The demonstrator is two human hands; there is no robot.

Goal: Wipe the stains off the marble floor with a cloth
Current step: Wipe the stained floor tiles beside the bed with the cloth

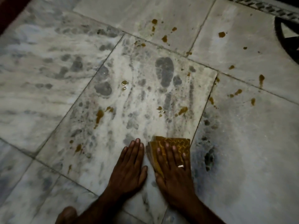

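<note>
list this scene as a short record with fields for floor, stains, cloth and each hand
surface: marble floor, grey-veined tiles with dark joints
dirt: brown stains scattered over the centre and upper right tiles, not yet wiped
tool: cloth, folded, yellow-brown pattern, flat on the floor
on the cloth: right hand, pressed flat, fingers straight, wearing a ring
on bare floor: left hand, flat, beside the cloth
other: dark round object, cut off at the top right edge

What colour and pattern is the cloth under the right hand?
The cloth is mustard-brown with darker mottling; head view.
</note>
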